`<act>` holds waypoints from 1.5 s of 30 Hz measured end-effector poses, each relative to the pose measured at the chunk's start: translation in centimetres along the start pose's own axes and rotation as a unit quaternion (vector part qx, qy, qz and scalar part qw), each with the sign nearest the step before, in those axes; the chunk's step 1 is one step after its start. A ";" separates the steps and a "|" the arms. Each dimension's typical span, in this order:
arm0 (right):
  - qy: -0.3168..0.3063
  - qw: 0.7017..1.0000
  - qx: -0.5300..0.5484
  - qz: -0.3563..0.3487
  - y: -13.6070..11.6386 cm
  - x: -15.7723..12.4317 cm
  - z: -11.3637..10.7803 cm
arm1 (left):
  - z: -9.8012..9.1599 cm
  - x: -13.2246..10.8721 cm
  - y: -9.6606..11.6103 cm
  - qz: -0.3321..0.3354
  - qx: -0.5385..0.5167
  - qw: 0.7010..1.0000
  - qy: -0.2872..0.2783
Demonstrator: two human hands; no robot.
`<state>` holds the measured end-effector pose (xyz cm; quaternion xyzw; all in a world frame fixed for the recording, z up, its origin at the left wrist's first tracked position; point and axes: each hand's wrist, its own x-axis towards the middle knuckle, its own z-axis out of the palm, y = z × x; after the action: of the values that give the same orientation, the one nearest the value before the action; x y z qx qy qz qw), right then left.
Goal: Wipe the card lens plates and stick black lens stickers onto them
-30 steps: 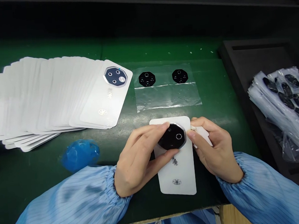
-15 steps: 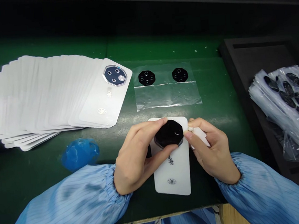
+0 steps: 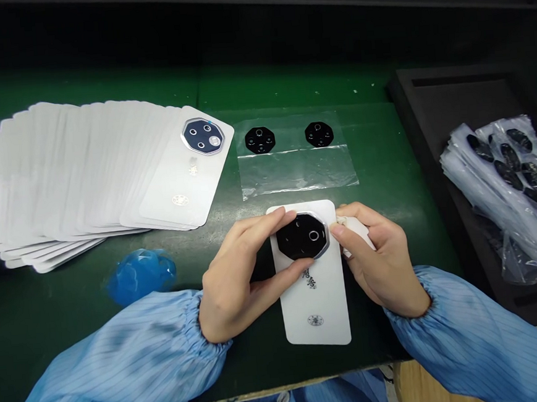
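A white phone back cover (image 3: 314,306) is tilted slightly, with dark lettering and a round emblem facing up. On its upper part sits a black octagonal lens plate (image 3: 300,239) inside a silver-rimmed frame. My left hand (image 3: 244,274) spans this plate, fingers at the upper edge and thumb at the lower edge. My right hand (image 3: 379,257) is closed around a small white cloth-like piece (image 3: 358,230), its thumb tip touching the cover's right edge. The fingers beneath are partly hidden.
A fanned stack of white covers (image 3: 94,171) lies at left, above a crumpled blue film (image 3: 142,276). A clear plastic sheet (image 3: 296,173) with two black lens plates (image 3: 260,140) lies beyond my hands. At right, a black tray (image 3: 450,97) carries bagged lens plates (image 3: 508,176).
The white cover has turned slightly, its lower end swinging right. Its silver frame and lens ring show more clearly. Both hands keep nearly the same grip.
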<state>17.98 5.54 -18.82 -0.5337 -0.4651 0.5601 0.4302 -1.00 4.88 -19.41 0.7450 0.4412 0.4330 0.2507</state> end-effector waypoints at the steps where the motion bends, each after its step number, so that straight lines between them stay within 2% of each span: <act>1: 0.002 1.000 0.000 0.001 0.0 0.0 0.0 | 0.0 0.0 0.0 0.000 0.000 1.000 0.000; 9: 0.003 0.999 0.019 0.027 0.0 -0.1 0.2 | 0.1 0.1 0.1 -0.007 -0.006 1.000 0.003; 15: -0.025 0.996 0.058 0.059 -0.1 0.0 0.3 | -0.1 0.1 0.2 -0.005 -0.007 1.000 -0.002; 22: -0.009 1.000 0.022 0.011 0.1 0.0 0.2 | 0.1 0.0 0.2 -0.015 0.012 1.000 -0.005; 29: -0.003 1.000 0.003 -0.003 0.1 0.0 0.3 | 0.3 -0.1 0.1 -0.033 0.010 0.999 -0.012; 36: -0.015 1.000 0.005 -0.009 0.4 0.2 0.1 | 0.1 0.0 0.3 -0.014 0.010 1.000 -0.007; 45: -0.022 1.000 0.002 -0.017 0.4 0.2 0.1 | 0.1 -0.2 0.3 -0.024 0.006 1.000 -0.015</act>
<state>17.88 5.64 -19.30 -0.5123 -0.4820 0.5653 0.4308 -0.83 4.60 -19.32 0.7419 0.4579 0.4129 0.2636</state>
